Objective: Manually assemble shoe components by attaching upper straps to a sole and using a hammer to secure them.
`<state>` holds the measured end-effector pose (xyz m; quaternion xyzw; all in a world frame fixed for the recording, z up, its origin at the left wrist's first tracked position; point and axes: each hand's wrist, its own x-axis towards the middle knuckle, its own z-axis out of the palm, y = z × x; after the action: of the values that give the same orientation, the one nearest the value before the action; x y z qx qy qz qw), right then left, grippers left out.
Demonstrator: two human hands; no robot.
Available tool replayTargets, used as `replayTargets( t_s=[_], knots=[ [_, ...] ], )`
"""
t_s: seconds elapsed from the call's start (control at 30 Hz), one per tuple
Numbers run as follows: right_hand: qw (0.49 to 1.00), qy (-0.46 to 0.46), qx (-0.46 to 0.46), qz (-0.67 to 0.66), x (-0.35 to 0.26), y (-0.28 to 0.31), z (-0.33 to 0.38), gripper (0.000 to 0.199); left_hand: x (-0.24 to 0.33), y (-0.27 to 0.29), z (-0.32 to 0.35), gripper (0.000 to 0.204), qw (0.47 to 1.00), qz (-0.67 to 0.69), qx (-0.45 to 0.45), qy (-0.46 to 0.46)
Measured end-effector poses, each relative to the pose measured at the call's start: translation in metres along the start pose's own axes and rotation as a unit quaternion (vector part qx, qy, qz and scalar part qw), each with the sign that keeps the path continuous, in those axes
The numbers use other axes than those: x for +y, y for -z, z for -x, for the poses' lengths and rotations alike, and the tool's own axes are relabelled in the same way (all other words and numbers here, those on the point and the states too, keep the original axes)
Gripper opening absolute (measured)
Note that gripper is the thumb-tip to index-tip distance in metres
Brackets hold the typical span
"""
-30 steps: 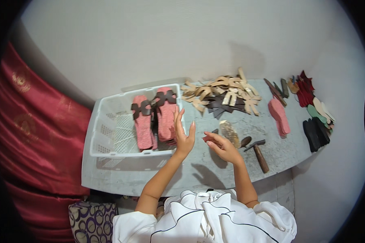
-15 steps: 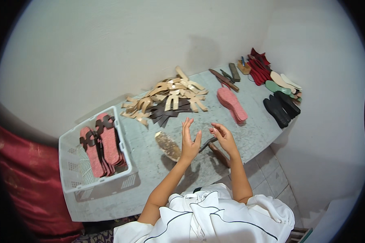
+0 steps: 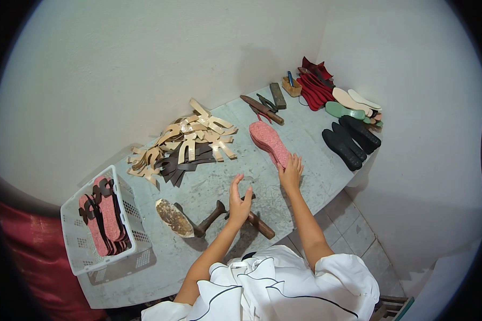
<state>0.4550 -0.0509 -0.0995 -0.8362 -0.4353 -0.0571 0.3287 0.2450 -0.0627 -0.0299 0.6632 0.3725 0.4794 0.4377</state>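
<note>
A stack of pink textured insoles (image 3: 266, 140) lies right of the middle of the table. My right hand (image 3: 290, 174) is at its near end, the fingers over the edge and the thumb beside it, closed on an insole. Over the near part of the table hangs my left hand (image 3: 240, 203), fingers and thumb apart and holding nothing. Beneath it lies a hammer (image 3: 261, 227) with a wooden handle, its head partly hidden by that hand. To the left stands a shoe anvil (image 3: 175, 218) with a worn, blotched, sole-shaped face.
A white plastic basket (image 3: 124, 214) at the left holds pink sandals with brown straps (image 3: 105, 211). Beige strap pieces (image 3: 190, 131) and dark brown ones (image 3: 185, 163) are heaped behind. Tools (image 3: 262, 109), red pieces (image 3: 315, 88), a green sole (image 3: 344, 111) and black soles (image 3: 341, 145) lie farther right.
The view has turned rightward. My right hand has moved away from my left hand and onto the near end of the pink insole stack. My left hand stays open near the hammer.
</note>
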Motion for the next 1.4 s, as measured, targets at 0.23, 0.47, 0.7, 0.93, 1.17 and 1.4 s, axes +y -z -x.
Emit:
replayTargets(
  t_s=[0.23,0.47,0.7,0.93,1.17,1.4],
  knots=[
    [0.996,-0.017,-0.077,-0.034,0.011,-0.003,-0.013,0.065,-0.029,-0.017,-0.001,0.044,1.000,-0.002,-0.010,0.025],
    [0.997,-0.003,-0.068,-0.021,-0.014,0.018,-0.013,0.066,-0.017,0.000,-0.009,0.046,0.981,0.066,0.013,0.182],
    [0.618,-0.328,-0.266,-0.663,-0.096,0.014,0.068,0.039,-0.047,0.034,-0.020,0.057,0.936,0.242,0.085,0.241],
    [0.668,-0.107,-0.343,-0.651,-0.134,0.030,0.142,0.060,0.005,0.073,-0.019,0.051,0.938,0.221,0.113,0.241],
    [0.696,0.005,-0.354,-0.624,-0.133,0.026,0.141,0.050,0.013,0.098,0.002,0.036,0.955,0.214,0.163,0.121],
    [0.807,0.127,-0.378,-0.436,-0.139,-0.021,0.086,0.021,0.004,0.172,0.006,0.035,0.936,0.204,0.282,0.048]
  ],
)
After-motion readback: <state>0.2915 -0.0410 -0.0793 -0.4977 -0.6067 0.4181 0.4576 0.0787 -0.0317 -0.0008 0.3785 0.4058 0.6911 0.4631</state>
